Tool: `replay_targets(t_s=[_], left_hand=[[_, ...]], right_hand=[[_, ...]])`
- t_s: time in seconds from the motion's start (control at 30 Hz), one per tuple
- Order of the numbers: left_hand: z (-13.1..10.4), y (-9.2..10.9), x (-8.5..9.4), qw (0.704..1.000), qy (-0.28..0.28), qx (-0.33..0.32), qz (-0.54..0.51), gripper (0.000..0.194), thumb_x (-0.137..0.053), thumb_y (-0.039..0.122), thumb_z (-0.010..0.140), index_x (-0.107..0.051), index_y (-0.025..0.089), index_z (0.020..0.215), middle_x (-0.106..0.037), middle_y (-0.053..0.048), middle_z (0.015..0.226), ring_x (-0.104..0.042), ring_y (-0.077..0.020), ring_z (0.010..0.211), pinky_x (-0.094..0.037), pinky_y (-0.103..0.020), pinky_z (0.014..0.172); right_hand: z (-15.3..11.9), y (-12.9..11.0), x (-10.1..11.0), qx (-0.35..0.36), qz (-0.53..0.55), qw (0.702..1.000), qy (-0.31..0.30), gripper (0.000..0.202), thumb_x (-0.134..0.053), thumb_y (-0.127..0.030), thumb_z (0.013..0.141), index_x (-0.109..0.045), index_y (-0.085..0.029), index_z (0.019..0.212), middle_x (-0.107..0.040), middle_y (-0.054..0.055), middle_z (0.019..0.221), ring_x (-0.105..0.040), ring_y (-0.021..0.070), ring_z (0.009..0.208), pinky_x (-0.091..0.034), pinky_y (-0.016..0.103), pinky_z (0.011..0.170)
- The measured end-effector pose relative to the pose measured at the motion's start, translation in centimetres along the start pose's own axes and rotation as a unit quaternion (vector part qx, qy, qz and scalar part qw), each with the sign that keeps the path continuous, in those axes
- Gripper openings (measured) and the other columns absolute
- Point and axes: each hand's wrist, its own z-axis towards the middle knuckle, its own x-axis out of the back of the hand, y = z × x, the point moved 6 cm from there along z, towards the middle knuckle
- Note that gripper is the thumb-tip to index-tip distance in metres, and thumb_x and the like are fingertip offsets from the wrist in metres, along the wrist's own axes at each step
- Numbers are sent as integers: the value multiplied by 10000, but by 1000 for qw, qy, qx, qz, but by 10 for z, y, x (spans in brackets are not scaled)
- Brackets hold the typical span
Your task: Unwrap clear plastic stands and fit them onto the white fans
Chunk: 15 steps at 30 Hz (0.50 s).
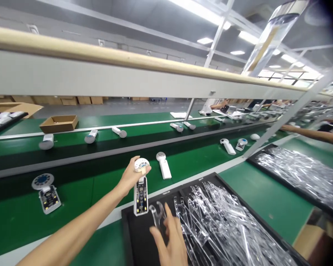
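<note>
Held up over the belt's near edge, a white round-headed device (141,195) with an exposed circuit board hangs from my left hand (131,173), whose fingers close round its neck. Lower down, my right hand (170,236) is over the left part of a black tray (138,240), thumb and fingers on either side of a clear plastic piece (157,216). Whether the fingertips touch that piece is hard to tell. Many more clear plastic pieces (224,221) lie heaped in the tray to the right.
On the green belt (100,188) lie a device with its board showing (49,199), a white device (164,166) and others. A cardboard box (59,123) stands beyond. A second tray of clear parts (302,170) is at right, near another person's arm (319,135). A rail crosses above.
</note>
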Motion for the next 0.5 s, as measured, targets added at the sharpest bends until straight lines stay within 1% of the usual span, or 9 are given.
replay_targets(t_s=[0.03,0.1,0.13,0.2,0.27,0.33,0.4,0.47,0.5], left_hand=[[-17,4,6,999,1,5,-41,651,-641,532,704,-444,223,1242,-635,-75,1081,-626,-195,883,-476,-274,734],[-48,7,12,991,1,22,-129,623,-657,532,687,-483,216,1195,-632,-74,1058,-618,-201,873,-477,-280,721],[-61,8,14,987,1,31,-161,597,-663,532,679,-505,214,1159,-633,-70,1040,-614,-204,870,-476,-281,710],[-79,7,19,982,7,43,-185,558,-670,528,666,-528,219,1108,-638,-60,1007,-607,-208,867,-470,-279,688],[-90,6,26,977,18,55,-204,558,-681,524,650,-533,222,1095,-640,-59,1000,-607,-214,864,-466,-280,668],[-97,3,33,969,25,74,-235,582,-690,531,631,-536,218,1097,-640,-69,1002,-617,-226,853,-467,-287,651],[-105,1,38,958,26,79,-273,609,-700,535,625,-535,215,1115,-640,-83,1024,-625,-239,865,-472,-298,661],[-114,-3,38,945,17,72,-318,635,-710,525,636,-521,222,1160,-631,-90,1094,-618,-246,930,-479,-306,721],[-120,-6,34,937,0,71,-341,640,-715,514,645,-516,225,1180,-623,-90,1135,-608,-244,973,-479,-307,763]], right_hand=[[7,-19,-4,42,-25,999,9,537,-497,-527,854,-477,-271,1325,-577,63,954,-608,223,819,-527,320,661],[13,-53,-13,110,-77,991,20,509,-435,-521,887,-476,-256,1320,-558,77,949,-594,234,845,-529,332,650],[13,-66,-17,132,-102,986,29,498,-413,-514,898,-489,-241,1307,-551,84,935,-586,242,842,-528,343,643],[7,-82,-23,153,-142,977,52,486,-372,-493,915,-500,-218,1295,-541,98,917,-571,255,833,-524,369,643],[-4,-86,-28,159,-172,971,54,488,-364,-477,920,-478,-221,1319,-544,110,933,-570,267,834,-520,396,655],[-14,-84,-30,163,-187,968,44,506,-367,-469,921,-406,-254,1377,-557,122,1009,-582,284,881,-520,416,685],[-22,-78,-31,159,-178,971,8,536,-359,-444,931,-271,-303,1440,-570,106,1070,-604,273,912,-530,381,677],[-28,-72,-28,144,-153,977,-28,555,-339,-411,946,-159,-332,1465,-593,68,1030,-630,232,871,-533,318,635],[-30,-71,-25,140,-139,980,-41,557,-335,-400,951,-138,-337,1467,-600,51,994,-637,213,839,-531,296,621]])
